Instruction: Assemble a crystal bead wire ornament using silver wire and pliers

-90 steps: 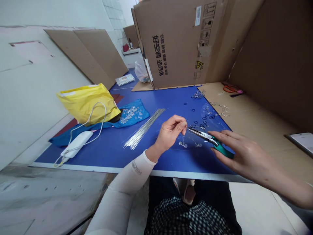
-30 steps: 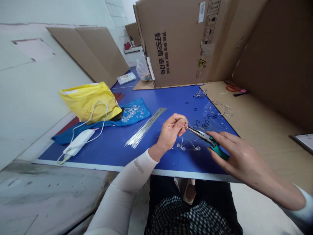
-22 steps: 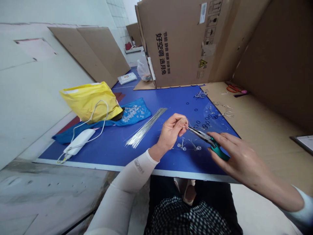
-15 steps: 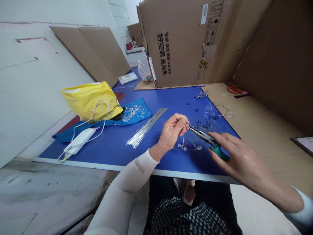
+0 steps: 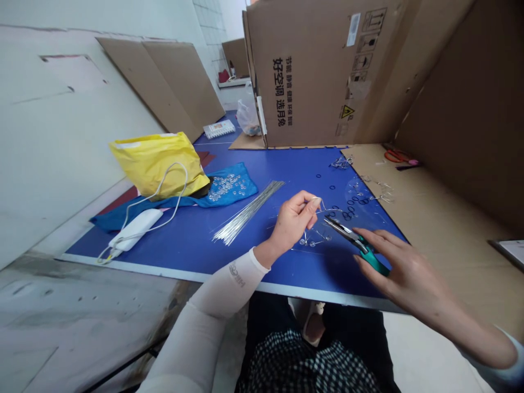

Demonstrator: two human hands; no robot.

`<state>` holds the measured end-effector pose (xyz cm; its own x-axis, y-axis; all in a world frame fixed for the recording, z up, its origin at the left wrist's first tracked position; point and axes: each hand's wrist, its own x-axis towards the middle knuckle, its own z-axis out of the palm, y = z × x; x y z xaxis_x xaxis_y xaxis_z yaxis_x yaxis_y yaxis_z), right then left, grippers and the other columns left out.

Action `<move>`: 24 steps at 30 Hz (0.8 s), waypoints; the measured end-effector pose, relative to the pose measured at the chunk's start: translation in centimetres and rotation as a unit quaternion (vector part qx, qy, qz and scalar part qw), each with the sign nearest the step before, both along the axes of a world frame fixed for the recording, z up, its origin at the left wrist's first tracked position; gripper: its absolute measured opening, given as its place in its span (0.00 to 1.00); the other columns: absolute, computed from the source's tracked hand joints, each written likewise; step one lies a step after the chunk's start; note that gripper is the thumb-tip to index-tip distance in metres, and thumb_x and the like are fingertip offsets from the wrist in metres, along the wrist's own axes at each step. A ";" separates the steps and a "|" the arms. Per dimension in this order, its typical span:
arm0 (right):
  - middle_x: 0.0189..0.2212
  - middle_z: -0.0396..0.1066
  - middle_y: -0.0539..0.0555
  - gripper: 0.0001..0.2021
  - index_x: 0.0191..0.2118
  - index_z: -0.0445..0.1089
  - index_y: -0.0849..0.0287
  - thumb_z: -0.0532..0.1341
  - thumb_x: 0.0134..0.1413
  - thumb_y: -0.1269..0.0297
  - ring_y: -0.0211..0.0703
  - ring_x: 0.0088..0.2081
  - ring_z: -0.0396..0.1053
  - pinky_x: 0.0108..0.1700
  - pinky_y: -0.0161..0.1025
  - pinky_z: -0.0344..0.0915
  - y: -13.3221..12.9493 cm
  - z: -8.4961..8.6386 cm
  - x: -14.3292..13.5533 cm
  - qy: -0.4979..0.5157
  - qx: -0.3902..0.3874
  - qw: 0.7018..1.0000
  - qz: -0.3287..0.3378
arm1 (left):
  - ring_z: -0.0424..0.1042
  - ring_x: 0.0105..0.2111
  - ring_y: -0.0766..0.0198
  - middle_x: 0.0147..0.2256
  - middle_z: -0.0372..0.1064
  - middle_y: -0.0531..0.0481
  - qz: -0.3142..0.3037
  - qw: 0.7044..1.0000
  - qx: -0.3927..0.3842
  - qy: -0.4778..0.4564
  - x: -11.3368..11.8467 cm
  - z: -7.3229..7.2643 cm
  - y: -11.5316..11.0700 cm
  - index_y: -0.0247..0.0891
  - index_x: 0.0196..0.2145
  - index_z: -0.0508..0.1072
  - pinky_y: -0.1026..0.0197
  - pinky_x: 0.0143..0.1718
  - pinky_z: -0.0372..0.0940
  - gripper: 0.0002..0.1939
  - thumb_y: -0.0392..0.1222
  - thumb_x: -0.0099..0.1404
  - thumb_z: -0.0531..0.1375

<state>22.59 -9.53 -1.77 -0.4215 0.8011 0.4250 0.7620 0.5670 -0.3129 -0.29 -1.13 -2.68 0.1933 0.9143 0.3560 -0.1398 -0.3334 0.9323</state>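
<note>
While the left hand [image 5: 291,221] pinches a thin, bent, silvery metal wire [image 5: 322,203] above the flat blue worktop [image 5: 184,240], the slim-nosed metal pliers with green handles [image 5: 349,235], clasped in the right hand [image 5: 413,270], have come away from its fingertips, apparently leaving that pinch as the wire's only support. Small, clear, round beads [image 5: 313,244] lie below.

On the table [image 5: 196,240] before me, wires [image 5: 249,212] lie between beads [image 5: 227,186] on a cloth [image 5: 243,171] to the left — a bag [image 5: 159,164] beside them — and rings [image 5: 351,209] to the right; a box [image 5: 319,82] stands behind.
</note>
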 end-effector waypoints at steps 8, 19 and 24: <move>0.42 0.74 0.57 0.18 0.59 0.66 0.57 0.57 0.66 0.60 0.44 0.37 0.75 0.37 0.40 0.70 0.0 0.0 0.4 -0.012 -0.010 1.000 -0.005 | 0.58 0.16 0.73 0.16 0.57 0.62 0.023 0.999 0.001 0.029 0.0 0.5 -0.4 0.40 0.32 0.64 0.67 0.21 0.54 0.18 0.56 0.69 0.60; 0.45 0.76 0.58 0.21 0.60 0.66 0.56 0.56 0.67 0.56 0.46 0.36 0.77 0.34 0.41 0.71 0.3 2.1 1.4 -0.044 0.013 0.999 -0.025 | 0.60 0.17 0.73 0.17 0.59 0.62 -0.008 0.997 0.048 0.052 -0.5 0.5 -0.2 0.41 0.36 0.65 0.67 0.23 0.57 0.15 0.55 0.72 0.58; 0.51 0.75 0.61 0.23 0.62 0.66 0.57 0.57 0.66 0.54 0.50 0.42 0.78 0.39 0.43 0.75 1.2 4.8 4.0 -0.092 0.059 0.994 0.028 | 0.62 0.20 0.74 0.22 0.62 0.59 -0.069 0.983 0.161 0.058 -1.0 1.1 0.1 0.40 0.32 0.69 0.67 0.26 0.60 0.11 0.47 0.72 0.60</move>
<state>26.60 -8.36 2.99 -0.5438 0.7227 0.4265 0.7660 0.6351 -0.0996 -1.34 -1.07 -1.61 0.3643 0.7202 0.5905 -0.1038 -0.5987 0.7942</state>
